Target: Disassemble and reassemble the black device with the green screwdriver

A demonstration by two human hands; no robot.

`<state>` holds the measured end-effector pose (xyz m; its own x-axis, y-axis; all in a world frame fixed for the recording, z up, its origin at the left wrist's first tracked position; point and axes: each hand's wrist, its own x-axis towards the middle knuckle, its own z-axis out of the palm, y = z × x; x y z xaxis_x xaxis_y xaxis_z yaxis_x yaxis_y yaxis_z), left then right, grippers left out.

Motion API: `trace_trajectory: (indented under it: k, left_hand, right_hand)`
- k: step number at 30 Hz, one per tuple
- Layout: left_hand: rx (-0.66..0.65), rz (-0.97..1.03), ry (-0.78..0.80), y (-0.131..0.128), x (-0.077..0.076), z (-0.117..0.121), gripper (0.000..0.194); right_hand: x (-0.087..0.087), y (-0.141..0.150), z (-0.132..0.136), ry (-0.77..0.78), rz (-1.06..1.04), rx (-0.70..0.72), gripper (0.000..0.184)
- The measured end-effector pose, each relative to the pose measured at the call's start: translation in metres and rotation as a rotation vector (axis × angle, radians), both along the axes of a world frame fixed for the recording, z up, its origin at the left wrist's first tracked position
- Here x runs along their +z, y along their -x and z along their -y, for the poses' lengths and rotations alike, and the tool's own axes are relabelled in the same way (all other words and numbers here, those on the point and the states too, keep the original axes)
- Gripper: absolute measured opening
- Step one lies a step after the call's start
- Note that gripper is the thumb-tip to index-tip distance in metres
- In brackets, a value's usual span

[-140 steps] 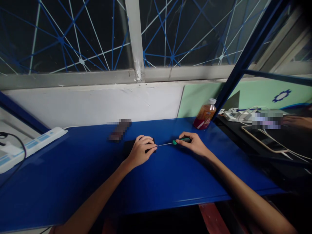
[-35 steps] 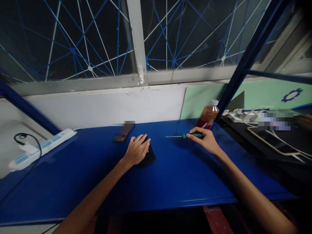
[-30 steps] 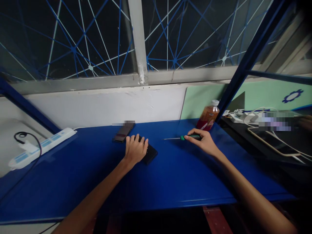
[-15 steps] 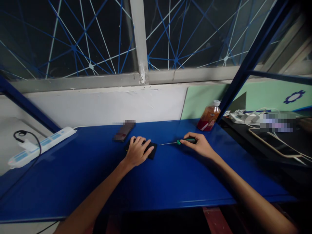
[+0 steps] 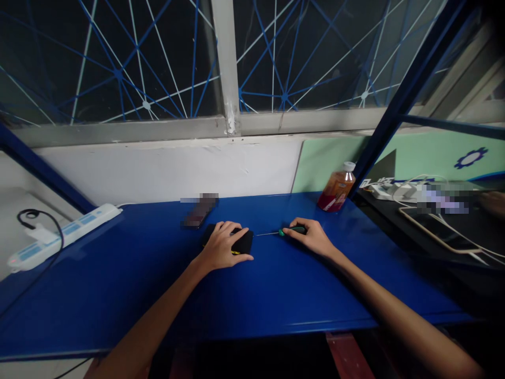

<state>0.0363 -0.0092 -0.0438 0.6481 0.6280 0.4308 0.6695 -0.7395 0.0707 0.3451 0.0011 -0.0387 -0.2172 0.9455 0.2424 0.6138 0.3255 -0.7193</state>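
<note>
My left hand [image 5: 224, 246] lies over a flat black rectangular object [image 5: 244, 243] on the blue table, fingers across its top and thumb along its near edge. A small yellow mark shows by the thumb; the palm covers much of the object, so I cannot tell its kind. In my right hand [image 5: 310, 235] is a screwdriver [image 5: 281, 232] with a green and black handle, gripped between thumb and fingers. Its thin shaft points left, and the tip is right by the black object's right edge; whether they touch I cannot tell.
Behind my left hand lies a dark phone [image 5: 200, 211], partly blurred. A drink bottle [image 5: 337, 187] stands at the back right. To the left is a white power strip [image 5: 71, 231] with a black cable. Another phone [image 5: 437, 229] and white cables lie on the dark surface at right.
My right hand has moved left with the screwdriver, bringing the tip closer to the black object. My left thumb has slid from the object's top to its near edge.
</note>
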Motion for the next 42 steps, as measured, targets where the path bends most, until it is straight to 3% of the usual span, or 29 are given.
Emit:
trace_trajectory:
  k: [20,25,30,37,39,42]
  left_hand:
    - [0.054,0.0,-0.044,-0.005,-0.003,0.002,0.071]
    - [0.062,0.013,-0.046,-0.006,-0.005,0.003,0.071]
    - [0.062,0.002,-0.058,-0.007,-0.006,0.005,0.069]
    - [0.068,0.005,-0.073,-0.01,-0.006,0.007,0.068]
    - [0.065,0.004,-0.068,-0.01,-0.005,0.007,0.069]
    - [0.05,0.005,-0.066,-0.012,-0.004,0.009,0.069]
  right_hand:
    - [0.001,0.0,-0.001,0.065,-0.016,0.033,0.041]
    - [0.003,-0.009,0.0,0.149,-0.067,0.133,0.036]
    - [0.005,-0.013,0.001,0.363,-0.19,0.256,0.037]
    - [0.008,-0.012,-0.001,0.112,0.024,0.213,0.044]
    - [0.009,-0.011,-0.001,0.09,0.04,0.197,0.048]
    - [0.009,-0.013,0.0,0.113,0.001,0.198,0.037]
